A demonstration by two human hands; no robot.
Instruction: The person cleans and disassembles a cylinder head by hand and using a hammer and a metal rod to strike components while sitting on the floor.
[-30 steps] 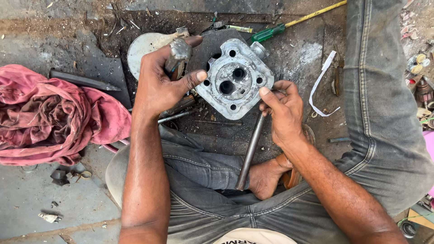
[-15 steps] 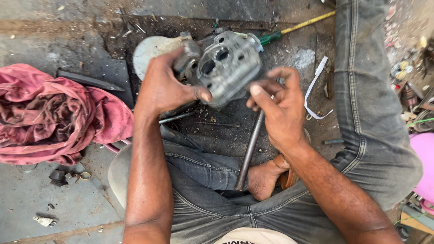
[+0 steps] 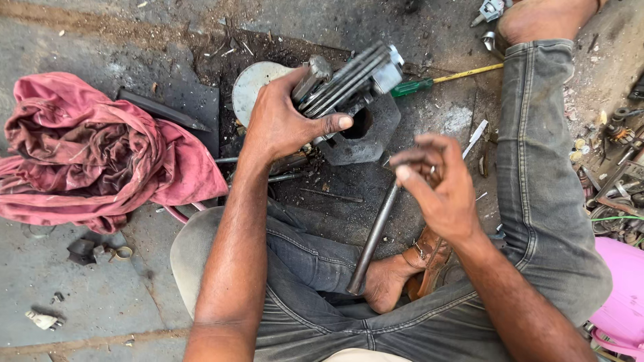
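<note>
At the far left edge of the floor point(image 3: 94, 295) lies a crumpled red rag point(image 3: 100, 157), with a few small metal bits on the concrete just below it. Beside the rag a dark flat plate point(image 3: 168, 110) rests near a pale round disc point(image 3: 258, 84). The left hand point(image 3: 285, 124) is clamped round a finned grey engine part point(image 3: 349, 77), fingers over its top and thumb pressed along its lower side, holding it tilted on edge above a dark hexagonal block point(image 3: 365, 137) that sits on the oily middle of the floor. A green-handled screwdriver point(image 3: 443, 79) with a yellow shaft lies just behind the block, toward the far edge. The right hand point(image 3: 439, 191) hovers apart from the engine part, its fingers curled in and pinched together; whether they grip something small cannot be told. A steel rod point(image 3: 372, 238) slants down from under that hand toward the person's foot and brown sandal point(image 3: 426, 258). At the right edge, small scattered hardware lies beside a pink container point(image 3: 620, 295).
</note>
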